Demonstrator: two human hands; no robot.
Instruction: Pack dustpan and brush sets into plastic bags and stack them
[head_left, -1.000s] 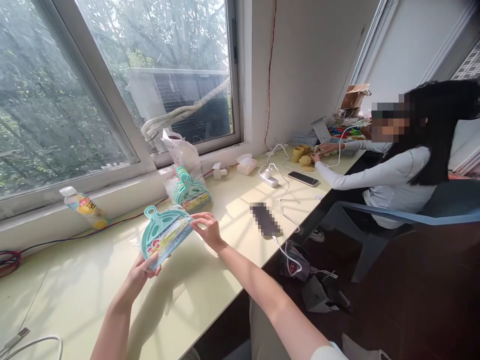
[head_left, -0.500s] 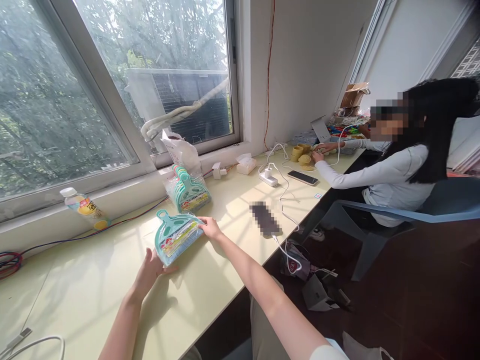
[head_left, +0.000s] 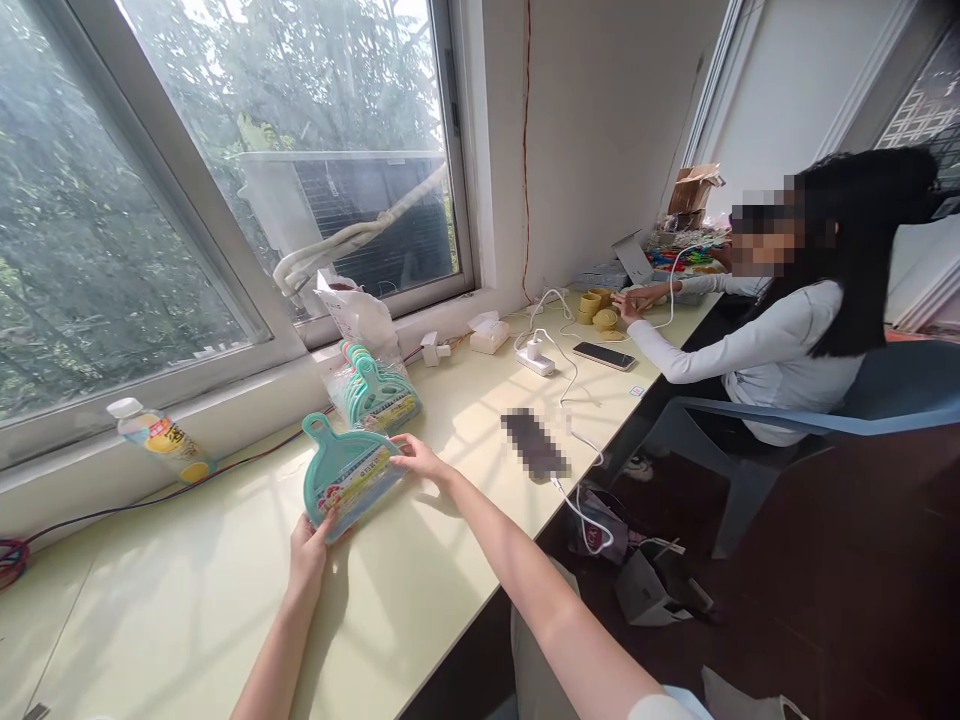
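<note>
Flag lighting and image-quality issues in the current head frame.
Head view: foliage looks hazy behind the window; head view: sun patches and the left arm's shadow mark the table; head view: floor at right sits dark; head view: pixel blocks obscure the cabled device; head view: teal dustpan visible, its finest print unreadable.

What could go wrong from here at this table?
The left hand and right hand grip the teal dustpan near its edges, so it might slip. It could bump the stack of dustpans behind it. Near the right forearm, a white cable hangs off the table and might snag.
</note>
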